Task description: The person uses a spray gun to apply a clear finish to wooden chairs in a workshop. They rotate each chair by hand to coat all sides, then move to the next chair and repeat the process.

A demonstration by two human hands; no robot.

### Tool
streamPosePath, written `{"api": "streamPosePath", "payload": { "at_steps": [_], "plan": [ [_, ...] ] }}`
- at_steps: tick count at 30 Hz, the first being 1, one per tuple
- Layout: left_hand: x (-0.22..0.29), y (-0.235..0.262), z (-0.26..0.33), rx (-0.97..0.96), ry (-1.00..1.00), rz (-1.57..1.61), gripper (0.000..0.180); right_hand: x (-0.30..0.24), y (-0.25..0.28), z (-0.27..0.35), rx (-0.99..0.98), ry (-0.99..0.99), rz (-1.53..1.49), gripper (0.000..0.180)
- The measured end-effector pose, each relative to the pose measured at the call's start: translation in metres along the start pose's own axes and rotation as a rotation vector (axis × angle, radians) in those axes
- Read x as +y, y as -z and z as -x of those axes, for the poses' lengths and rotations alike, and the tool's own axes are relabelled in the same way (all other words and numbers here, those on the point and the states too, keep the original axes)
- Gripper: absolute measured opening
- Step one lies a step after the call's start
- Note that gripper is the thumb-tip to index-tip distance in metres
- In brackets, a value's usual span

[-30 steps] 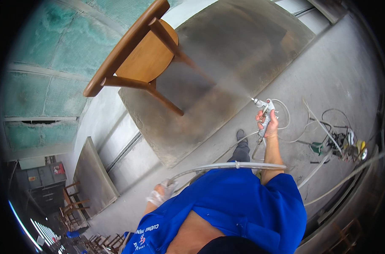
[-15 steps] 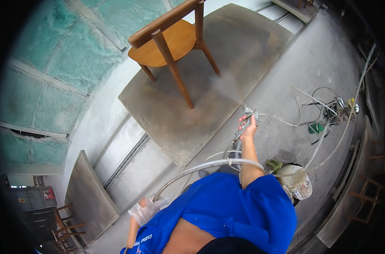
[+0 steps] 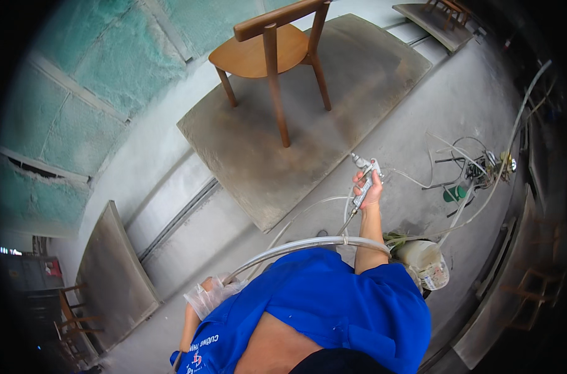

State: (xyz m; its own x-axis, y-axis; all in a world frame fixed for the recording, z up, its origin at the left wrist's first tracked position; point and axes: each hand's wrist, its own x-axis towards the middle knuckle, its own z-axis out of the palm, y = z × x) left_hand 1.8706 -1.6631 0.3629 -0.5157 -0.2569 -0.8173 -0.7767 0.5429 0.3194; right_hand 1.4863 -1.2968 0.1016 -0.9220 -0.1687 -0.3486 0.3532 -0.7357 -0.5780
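My right hand (image 3: 369, 189) grips a silver spray gun (image 3: 365, 171), its nozzle pointing up and left at the platform's near edge. A faint haze hangs ahead of the nozzle. Beyond stands a brown wooden chair (image 3: 286, 53) with a round seat and curved backrest, upright on a stained grey platform (image 3: 246, 168). At my left side, my left hand (image 3: 207, 288), in a clear plastic glove, is closed around a thick translucent hose (image 3: 296, 244); the plastic partly hides its fingers. That hose arches across my front to my right forearm.
On the right, a hose-fed pump (image 3: 483, 168) stands on the floor beside a green container (image 3: 453, 193). A whitish bucket (image 3: 423, 258) sits by my right elbow. More platforms with chairs lie at left (image 3: 115, 280) and far right (image 3: 436, 25). Teal filter panels (image 3: 77, 81) line the wall.
The chair now appears farther right and slightly higher in view. The spray gun has tilted more upright, and the mist at its nozzle has thinned. My left hand stays by my side.
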Motion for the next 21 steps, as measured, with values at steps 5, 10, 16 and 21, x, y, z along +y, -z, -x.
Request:
{"api": "streamPosePath", "payload": {
  "at_steps": [5,10,16,21],
  "plan": [
    [0.002,-0.014,-0.01,-0.036,-0.046,-0.001,0.057,0.025,0.044,-0.005,0.216,-0.129,0.225,0.035],
    [-0.006,-0.018,-0.009,-0.044,-0.082,-0.019,0.058,0.058,0.032,-0.001,0.353,-0.167,0.429,0.031],
    [-0.039,-0.003,-0.005,0.004,-0.168,0.025,0.061,0.068,-0.071,0.052,0.216,0.039,0.359,0.033],
    [-0.096,0.037,0.001,0.009,-0.16,0.075,0.065,0.095,-0.161,0.118,-0.238,0.405,0.002,0.043]
  ]
}}
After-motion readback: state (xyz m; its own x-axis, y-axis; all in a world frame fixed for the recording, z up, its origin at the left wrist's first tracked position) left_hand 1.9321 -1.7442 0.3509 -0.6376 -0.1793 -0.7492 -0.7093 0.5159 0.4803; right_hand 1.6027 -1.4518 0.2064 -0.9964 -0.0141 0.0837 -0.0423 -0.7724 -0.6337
